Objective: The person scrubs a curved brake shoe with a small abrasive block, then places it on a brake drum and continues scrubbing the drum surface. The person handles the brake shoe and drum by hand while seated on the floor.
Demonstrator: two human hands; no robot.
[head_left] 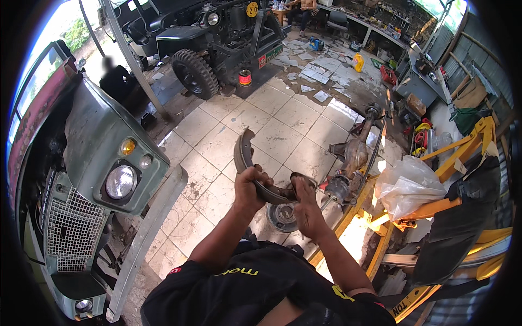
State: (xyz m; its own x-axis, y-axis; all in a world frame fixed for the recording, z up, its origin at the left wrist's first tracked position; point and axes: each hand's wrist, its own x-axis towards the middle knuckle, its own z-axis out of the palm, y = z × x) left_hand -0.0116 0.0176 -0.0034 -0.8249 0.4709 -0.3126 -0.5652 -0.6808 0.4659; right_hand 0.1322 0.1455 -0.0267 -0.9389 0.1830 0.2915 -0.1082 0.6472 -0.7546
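A curved brown brake shoe point(244, 157) is held up in front of my chest, its far end pointing up and to the left. My left hand point(252, 187) is closed around the middle of its arc. At the near right end of the shoe, my right hand point(308, 204) has its fingers pressed together over a small dark piece point(302, 177), mostly hidden, whose kind I cannot make out. Below the hands, partly covered by them, a round grey brake drum or hub point(282, 218) lies on the tiled floor.
A green vehicle front point(117, 163) with a grey bumper point(147, 233) stands close on my left. An axle assembly point(353, 155) lies right, beside yellow steel frames point(462, 157) and a clear plastic bag point(408, 185). Ahead are another vehicle point(201, 49), a red can point(245, 78) and a seated person point(114, 79).
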